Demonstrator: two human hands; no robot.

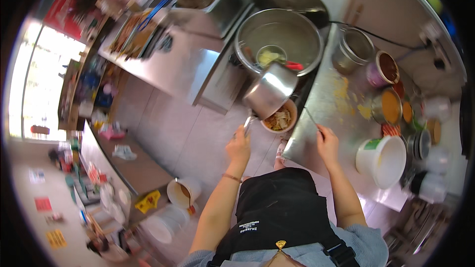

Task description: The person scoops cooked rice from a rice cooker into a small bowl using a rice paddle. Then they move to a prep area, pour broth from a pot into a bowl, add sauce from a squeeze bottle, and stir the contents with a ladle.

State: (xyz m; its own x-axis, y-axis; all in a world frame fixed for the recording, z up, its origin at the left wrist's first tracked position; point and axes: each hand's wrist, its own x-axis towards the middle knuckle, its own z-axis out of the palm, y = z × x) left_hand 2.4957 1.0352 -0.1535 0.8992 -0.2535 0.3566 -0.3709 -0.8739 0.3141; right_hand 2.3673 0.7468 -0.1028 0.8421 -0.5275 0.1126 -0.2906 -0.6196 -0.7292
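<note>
My left hand point(238, 146) is closed round the handle of a metal saucepan point(273, 89), held tilted in front of the big pot. What is inside the saucepan cannot be seen from here. Between the thumb and fingers of my right hand point(327, 144) is a thin dark utensil point(310, 117) pointing toward the saucepan; its kind is not clear. Partly under the saucepan, a round bin point(294, 119) holds mixed food scraps. Behind it stands a large steel pot point(316, 33) of cloudy liquid, with a strainer holding pale yellow food point(269, 56) and a red handle point(294, 66).
On the steel counter point(316, 133) at right stand a white tub point(382, 160), metal containers point(357, 45) and an orange-filled pot point(388, 107), with yellow spills nearby. Another steel counter point(185, 64) is at left. White buckets point(167, 225) stand at lower left.
</note>
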